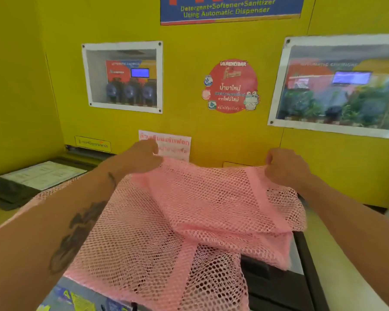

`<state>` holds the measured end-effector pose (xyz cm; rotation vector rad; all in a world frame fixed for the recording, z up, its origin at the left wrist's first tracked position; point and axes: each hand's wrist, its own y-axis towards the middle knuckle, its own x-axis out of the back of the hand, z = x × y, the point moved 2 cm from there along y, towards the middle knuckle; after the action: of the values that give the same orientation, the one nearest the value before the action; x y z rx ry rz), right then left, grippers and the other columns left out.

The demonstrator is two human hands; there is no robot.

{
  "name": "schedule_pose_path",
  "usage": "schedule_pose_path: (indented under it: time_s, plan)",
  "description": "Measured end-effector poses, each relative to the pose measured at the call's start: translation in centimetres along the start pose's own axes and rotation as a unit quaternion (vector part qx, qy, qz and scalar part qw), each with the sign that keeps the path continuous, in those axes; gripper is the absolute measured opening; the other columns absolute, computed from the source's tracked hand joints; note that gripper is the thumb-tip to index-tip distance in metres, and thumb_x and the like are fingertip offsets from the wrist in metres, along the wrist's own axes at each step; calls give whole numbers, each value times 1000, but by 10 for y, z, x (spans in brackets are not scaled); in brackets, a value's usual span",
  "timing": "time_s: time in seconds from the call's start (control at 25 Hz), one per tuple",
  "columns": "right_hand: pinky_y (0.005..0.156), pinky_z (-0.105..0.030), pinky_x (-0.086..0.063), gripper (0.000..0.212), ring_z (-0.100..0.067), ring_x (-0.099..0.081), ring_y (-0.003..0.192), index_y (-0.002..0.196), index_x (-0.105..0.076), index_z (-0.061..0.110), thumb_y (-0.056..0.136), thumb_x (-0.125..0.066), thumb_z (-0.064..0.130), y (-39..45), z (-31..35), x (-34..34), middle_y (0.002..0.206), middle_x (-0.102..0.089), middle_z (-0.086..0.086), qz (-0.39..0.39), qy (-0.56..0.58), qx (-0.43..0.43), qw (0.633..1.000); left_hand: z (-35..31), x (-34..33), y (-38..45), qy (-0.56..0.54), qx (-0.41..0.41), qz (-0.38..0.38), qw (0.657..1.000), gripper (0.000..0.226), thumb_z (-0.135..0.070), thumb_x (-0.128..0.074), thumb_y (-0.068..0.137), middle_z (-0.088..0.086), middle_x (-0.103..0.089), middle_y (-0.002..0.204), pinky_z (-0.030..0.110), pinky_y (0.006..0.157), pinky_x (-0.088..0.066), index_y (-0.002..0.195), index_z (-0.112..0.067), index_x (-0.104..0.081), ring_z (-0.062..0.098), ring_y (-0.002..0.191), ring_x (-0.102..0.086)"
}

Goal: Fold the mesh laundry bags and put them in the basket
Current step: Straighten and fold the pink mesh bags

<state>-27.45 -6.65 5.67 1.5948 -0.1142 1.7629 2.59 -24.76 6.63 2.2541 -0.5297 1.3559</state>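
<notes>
head view: pink mesh bag held up by its far edge

head view: a pink mesh laundry bag is gripped at its far edge by both hands. the left hand is closed on the bag's far left corner, the mesh being pinched between thumb and curled fingers. the right hand is closed on the far right corner, its fingers being curled round the fabric and mostly hidden behind the knuckles. the held edge is stretched between the two hands, lifted a little, and the rest of the bag is draped down toward the camera.

the bag is made of open honeycomb netting in pale pink, doubled over so that the mesh looks denser where layers overlap. beneath it a second pink mesh bag is spread wider over the surface, a dark machine top, and the held bag's near edge is rested on it. a darker band is seen across the lower bag where its layers overlap.

behind the hands a yellow wall is seen, with a round red sticker and two framed windows. a tattoo is visible on the left forearm.
</notes>
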Motion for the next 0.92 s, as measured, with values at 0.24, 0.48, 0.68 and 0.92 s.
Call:
schedule_pose_path:
  time_s: [0.24,0.48,0.68,0.92]
  plan:
    - [80,-38,-52,18,-19,-62,96,104,-66,32,89,-64,20,-59,4,18,105,-65,2,270,89,129,950,-28,-53,-57,119,-125,227,958,15,-48,-56,90,-14,-55,89,31,78,-44,89,-33,-57,5,81,-53]
    - [109,-47,-37,57,-14,-44,126,130,-49,37,79,-73,41,-108,18,-9,138,-46,10,441,1,189,877,-43,-71,-67,90,-158,319,930,16,-28,-65,82,-14,-68,91,34,84,-53,94,-38,-64,9,88,-64]
    - [69,-30,-42,24,-9,-51,72,71,-54,27,92,-63,19,-90,28,21,76,-57,8,321,26,225,920,-45,-16,-32,146,-163,112,969,21,-14,-45,93,-6,-58,95,28,67,-40,79,-29,-51,15,81,-53]
    - [47,-26,-50,14,-11,-56,48,102,-65,14,92,-61,4,-64,80,59,68,-62,-3,212,463,51,859,-61,6,-56,-100,-53,155,981,14,-21,-45,101,10,-74,81,27,55,-50,97,-16,-57,18,59,-66]
